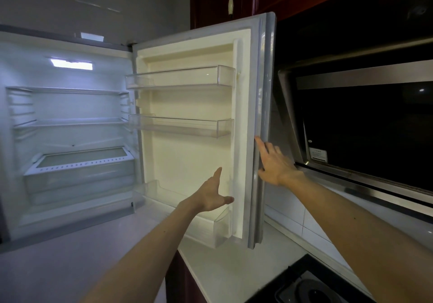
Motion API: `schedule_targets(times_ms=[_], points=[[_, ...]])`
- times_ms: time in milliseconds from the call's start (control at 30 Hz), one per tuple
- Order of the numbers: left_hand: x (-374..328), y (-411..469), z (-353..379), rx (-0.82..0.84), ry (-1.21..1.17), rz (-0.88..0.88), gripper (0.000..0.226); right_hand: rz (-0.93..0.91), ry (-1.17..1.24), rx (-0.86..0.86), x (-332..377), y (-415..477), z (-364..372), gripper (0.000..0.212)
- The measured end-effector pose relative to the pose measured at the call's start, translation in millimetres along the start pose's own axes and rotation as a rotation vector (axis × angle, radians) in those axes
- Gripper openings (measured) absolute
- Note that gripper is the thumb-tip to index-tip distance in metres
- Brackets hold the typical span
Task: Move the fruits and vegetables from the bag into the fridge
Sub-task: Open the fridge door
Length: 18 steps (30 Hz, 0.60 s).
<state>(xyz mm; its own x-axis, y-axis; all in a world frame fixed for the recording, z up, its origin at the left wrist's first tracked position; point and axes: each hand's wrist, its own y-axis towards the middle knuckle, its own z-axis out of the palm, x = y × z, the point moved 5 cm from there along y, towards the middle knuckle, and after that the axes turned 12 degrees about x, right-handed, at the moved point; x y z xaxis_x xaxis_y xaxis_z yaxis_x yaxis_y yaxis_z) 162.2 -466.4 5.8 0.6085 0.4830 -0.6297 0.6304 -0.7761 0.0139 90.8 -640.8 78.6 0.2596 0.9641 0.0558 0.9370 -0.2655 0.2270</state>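
The fridge (14,185) stands open and lit, with bare glass shelves and a clear crisper drawer (79,174) low inside. Its door (243,115) swings out to the right, showing three clear door bins with nothing in them. My right hand (274,162) rests with straight fingers on the door's outer edge. My left hand (214,195) hovers open in front of the door's inner panel, just above the bottom bin, holding nothing. No bag, fruit or vegetables are in view.
A range hood (365,124) with a dark glass front hangs close to the right of the door. A white countertop (222,267) runs below, with a black cooktop (311,286) at the bottom right. Dark red cabinets hang above.
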Motion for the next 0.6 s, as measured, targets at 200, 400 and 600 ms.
schedule_targets(times_ms=[200, 400, 600], points=[[31.1, -46.8, -28.3, -0.042, 0.074, -0.114, 0.092, 0.123, 0.01, 0.055, 17.5, -6.9, -4.3, 0.091], [53.3, -87.2, -53.4, -0.043, 0.204, -0.165, 0.088, 0.159, -0.002, 0.14, 45.4, -20.0, 4.5, 0.063], [68.1, -119.4, -66.6, -0.018, 0.296, -0.164, 0.087, 0.141, -0.057, 0.184, 81.6, -36.5, 16.6, 0.07]])
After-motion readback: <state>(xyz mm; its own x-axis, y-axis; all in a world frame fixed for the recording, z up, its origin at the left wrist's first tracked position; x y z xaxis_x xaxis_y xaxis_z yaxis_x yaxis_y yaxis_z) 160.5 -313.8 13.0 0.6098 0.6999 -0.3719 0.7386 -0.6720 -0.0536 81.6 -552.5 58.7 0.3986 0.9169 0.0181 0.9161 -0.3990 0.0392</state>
